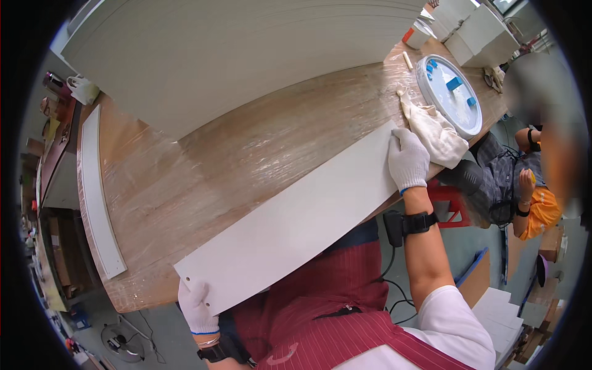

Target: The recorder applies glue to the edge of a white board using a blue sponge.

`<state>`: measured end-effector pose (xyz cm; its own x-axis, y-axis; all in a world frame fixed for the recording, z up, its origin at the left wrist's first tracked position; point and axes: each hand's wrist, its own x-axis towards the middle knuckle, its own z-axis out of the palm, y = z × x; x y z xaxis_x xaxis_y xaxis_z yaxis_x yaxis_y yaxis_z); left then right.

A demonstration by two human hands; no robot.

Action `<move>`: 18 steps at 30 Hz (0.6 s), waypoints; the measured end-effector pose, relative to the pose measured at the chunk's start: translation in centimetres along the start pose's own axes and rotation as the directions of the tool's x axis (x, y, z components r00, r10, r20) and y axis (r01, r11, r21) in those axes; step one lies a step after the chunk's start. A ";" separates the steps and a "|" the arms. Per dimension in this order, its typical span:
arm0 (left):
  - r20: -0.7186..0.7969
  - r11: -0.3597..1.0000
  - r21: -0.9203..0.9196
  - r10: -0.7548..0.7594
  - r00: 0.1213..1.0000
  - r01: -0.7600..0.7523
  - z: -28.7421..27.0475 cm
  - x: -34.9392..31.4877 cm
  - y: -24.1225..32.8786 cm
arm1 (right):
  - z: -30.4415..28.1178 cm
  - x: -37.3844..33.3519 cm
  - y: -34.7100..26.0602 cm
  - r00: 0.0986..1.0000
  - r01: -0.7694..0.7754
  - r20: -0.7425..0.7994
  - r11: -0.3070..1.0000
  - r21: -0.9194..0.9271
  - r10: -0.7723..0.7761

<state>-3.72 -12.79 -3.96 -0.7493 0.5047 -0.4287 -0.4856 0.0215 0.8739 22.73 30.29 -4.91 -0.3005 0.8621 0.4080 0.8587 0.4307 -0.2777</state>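
Observation:
A long white board lies slantwise in front of me, partly over the table's near edge, with two small holes at its left end. My left hand, in a white knit glove, grips that end near the holes, its thumb on top. Around the far right end, my right hand in a matching glove is closed, with its thumb on the upper face. The fingers beneath the board are hidden. A crumpled white cloth lies just beyond my right hand.
A stack of large white panels stands at the back of the film-covered table. Another narrow white board lies along the left edge. A round lid with blue blocks sits at the right, near a seated person. A fan stands on the floor.

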 end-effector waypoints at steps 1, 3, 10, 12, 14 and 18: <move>-0.027 1.000 0.000 0.003 1.000 -0.003 -0.4 -0.1 -0.1 | -0.1 -0.2 -2.1 0.999 0.007 0.041 1.000 0.021 -0.008; 0.012 0.999 -0.048 -0.012 1.000 0.013 -0.6 0.2 -0.5 | 0.7 -1.8 -6.5 0.993 0.083 0.079 0.992 0.092 -0.091; -0.011 1.000 -0.024 0.007 1.000 -0.007 -0.4 -0.4 0.2 | -1.6 -11.8 -24.9 0.695 0.292 0.524 0.859 0.421 -0.493; 0.004 0.997 -0.073 -0.011 1.000 0.011 -0.1 -0.6 0.7 | -0.7 -15.0 -28.2 0.583 0.318 0.502 0.748 0.583 -0.639; 0.002 0.990 -0.135 -0.038 0.999 0.038 0.8 -0.8 1.4 | -1.0 -15.8 -28.3 0.566 0.329 0.440 0.681 0.654 -0.697; 0.006 0.995 -0.093 -0.026 1.000 0.026 -0.9 -0.8 0.2 | -0.8 -13.5 -24.7 0.902 0.134 0.224 0.733 0.667 -0.369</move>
<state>-3.66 -13.97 -3.67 -0.7340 0.5089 -0.4496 -0.5448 -0.0461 0.8373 5.89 7.76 -2.83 -0.6810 0.6785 0.2755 0.3121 0.6092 -0.7290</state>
